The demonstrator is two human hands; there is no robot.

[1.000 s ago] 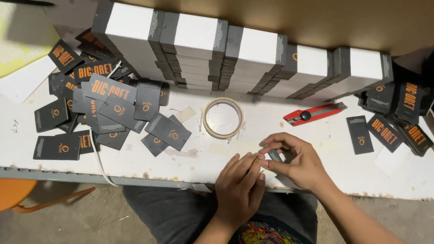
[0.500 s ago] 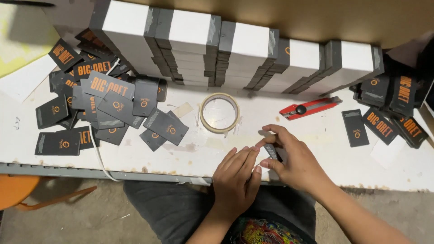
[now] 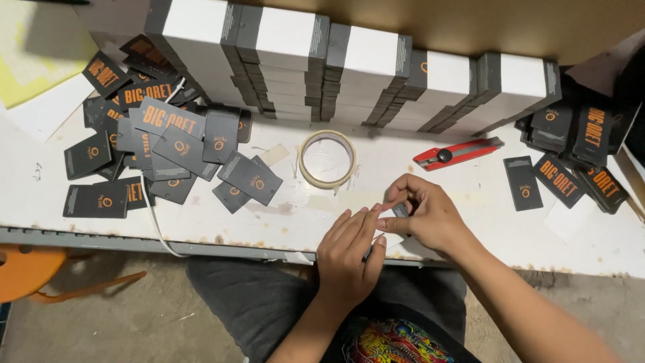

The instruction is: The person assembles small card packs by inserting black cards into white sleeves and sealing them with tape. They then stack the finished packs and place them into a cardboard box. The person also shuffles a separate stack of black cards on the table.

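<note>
Your right hand [image 3: 430,218] has its grip closed on a small dark card [image 3: 401,211], thumb and fingers folded round it so that only a sliver of its edge shows between them; it sits low over the front of the bench [image 3: 470,202], just where both hands can meet. Your left hand [image 3: 349,252] comes in from below with its fingers stretched out flat and together, their tips touching the right hand's fingertips at the card. It seems to steady or press something there rather than clamp it, and I cannot tell whether it actually holds anything, since the fingers hide the spot. Just beyond the hands a roll of tape [image 3: 327,158] lies flat on the bench, near enough to reach without leaning, and strips of tape look stuck to the surface beside it. To the right of the roll a red utility knife [image 3: 458,153] rests on its side, apart from the hands. Farther left a loose heap of dark cards [image 3: 161,144] with orange print spreads over the bench, many overlapping, and a smaller scatter of the same cards [image 3: 571,161] lies at the far right. Along the back edge a row of black and white boxes [image 3: 349,74] stands stacked and leaning, out of the working space.
</note>
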